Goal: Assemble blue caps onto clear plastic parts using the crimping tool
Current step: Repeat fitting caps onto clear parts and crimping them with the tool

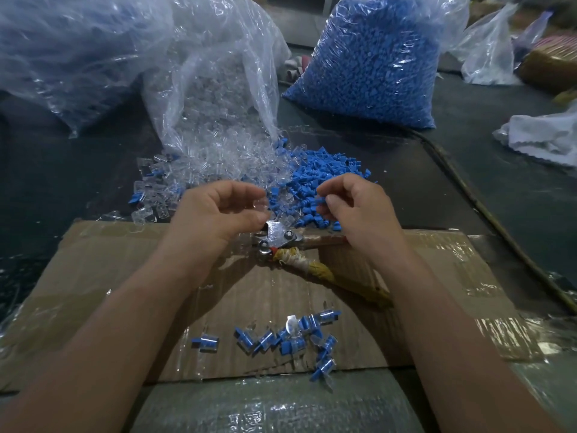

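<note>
Crimping tool [279, 237] lies unheld on the cardboard sheet [125, 260].
Left hand [218, 210] grip pinches a clear plastic part [260, 204]; right hand [352, 207] grip pinches a blue cap [321, 201], the two pieces near but apart, above the tool's head. Capped parts [296, 335] lie on the sheet nearer the person.

A taped cardboard sheet [93, 276] lies on the dark table [62, 182], under the left hand [218, 210] and right hand [352, 207]. Bubble wrap [268, 407] lies nearer than both hands. Right of the right hand runs a thin cable or stick [487, 214]. Farther right lies a white cloth [543, 139]. Far beyond it sit a crumpled clear bag [490, 51] and a brown package [549, 67].
</note>
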